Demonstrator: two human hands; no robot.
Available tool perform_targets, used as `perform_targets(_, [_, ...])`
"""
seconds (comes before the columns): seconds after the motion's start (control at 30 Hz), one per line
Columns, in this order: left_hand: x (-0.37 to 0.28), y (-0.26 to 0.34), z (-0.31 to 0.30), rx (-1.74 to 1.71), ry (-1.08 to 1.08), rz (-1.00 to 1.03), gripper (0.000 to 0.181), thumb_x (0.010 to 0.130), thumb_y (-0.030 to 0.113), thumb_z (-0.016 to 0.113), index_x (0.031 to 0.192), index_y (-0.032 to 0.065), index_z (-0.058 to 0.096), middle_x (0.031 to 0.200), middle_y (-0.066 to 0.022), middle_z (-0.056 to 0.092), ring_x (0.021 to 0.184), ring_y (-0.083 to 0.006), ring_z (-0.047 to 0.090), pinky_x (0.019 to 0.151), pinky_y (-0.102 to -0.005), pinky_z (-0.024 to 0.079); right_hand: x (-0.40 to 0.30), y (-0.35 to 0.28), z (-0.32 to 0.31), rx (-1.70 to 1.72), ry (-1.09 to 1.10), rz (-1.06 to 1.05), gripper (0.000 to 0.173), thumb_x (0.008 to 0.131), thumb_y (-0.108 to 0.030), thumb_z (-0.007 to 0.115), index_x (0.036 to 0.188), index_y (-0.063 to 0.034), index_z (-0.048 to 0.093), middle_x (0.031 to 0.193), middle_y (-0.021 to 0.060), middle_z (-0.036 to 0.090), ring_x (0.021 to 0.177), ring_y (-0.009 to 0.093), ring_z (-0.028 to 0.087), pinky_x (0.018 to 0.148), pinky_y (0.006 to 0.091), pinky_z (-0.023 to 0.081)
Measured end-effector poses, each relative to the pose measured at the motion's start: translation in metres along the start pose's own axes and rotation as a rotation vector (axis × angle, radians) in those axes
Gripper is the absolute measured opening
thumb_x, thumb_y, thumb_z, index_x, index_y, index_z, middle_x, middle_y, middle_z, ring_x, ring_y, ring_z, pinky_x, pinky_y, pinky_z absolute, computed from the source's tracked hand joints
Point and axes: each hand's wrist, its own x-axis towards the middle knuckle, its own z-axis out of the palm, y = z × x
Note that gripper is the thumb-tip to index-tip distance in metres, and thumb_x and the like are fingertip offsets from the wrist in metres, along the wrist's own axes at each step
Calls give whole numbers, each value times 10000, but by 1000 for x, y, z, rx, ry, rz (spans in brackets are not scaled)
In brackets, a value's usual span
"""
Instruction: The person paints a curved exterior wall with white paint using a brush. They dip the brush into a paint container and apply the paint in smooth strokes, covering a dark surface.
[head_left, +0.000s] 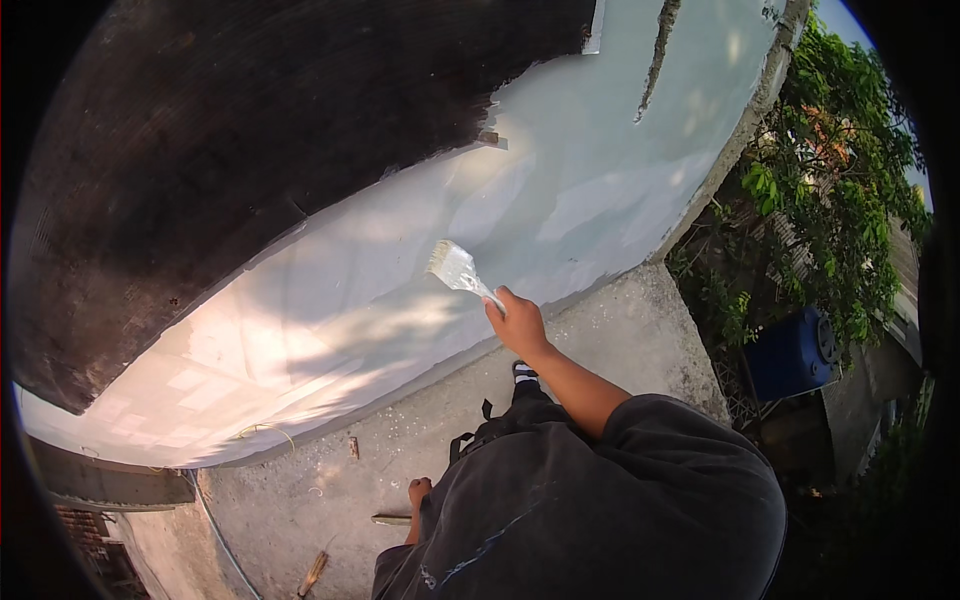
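My right hand (517, 322) grips the handle of a flat paintbrush (456, 265), whose white-coated bristles point up and left against the wall (405, 300). The wall's surface is pale, in uneven white and light bluish-grey patches, with sunlight and shadow across it. Low at my side hangs my left hand (420, 489), with its fingers curled; whether anything is inside is too small to tell. A strip of wood (390, 519) shows beside that forearm, apparently on the floor.
A large dark panel (247, 127) covers the wall's upper left. Concrete floor (630, 322) ends in a rough edge at right, beyond which are a blue tank (791, 352) and leafy branches (832, 187). A hose or cable (217, 529) and a wooden piece (313, 574) lie lower left.
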Motion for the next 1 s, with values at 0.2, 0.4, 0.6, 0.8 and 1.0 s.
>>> perform_targets(0.2, [9,-20,4,49,-23,-31,311,761,240,570,758,-64,636,667,-190,641,644,-266,612,633,-423,483,-5,3,4,-26,-1,-42,240,904,-261,630,856,-46,535,608,163,581,576,387,601,516,457,464])
perform_targets(0.4, [-5,14,-4,72,-2,-5,320,756,248,574,760,-65,637,676,-193,649,638,-275,616,632,-426,488,0,10,-5,-37,26,14,234,897,-243,647,859,-45,529,609,182,577,606,412,598,526,461,455])
perform_targets(0.6, [16,-22,2,-31,-47,-30,325,752,247,572,767,-72,635,665,-199,639,636,-273,619,623,-423,489,-5,-3,4,-23,-59,17,255,906,-265,634,838,-48,520,619,189,582,616,420,600,527,474,450])
perform_targets(0.8, [-6,13,-2,21,-1,-10,320,750,247,577,763,-67,631,653,-192,630,626,-254,610,607,-413,483,-6,10,-6,2,-17,132,263,908,-273,634,845,-42,525,621,195,579,618,425,595,531,470,444])
perform_targets(1.0, [11,-25,3,5,-14,-34,301,752,235,571,737,-62,621,625,-176,623,586,-236,588,572,-410,464,-6,4,7,29,-22,85,245,905,-261,631,848,-47,527,629,191,587,614,412,604,539,473,455])
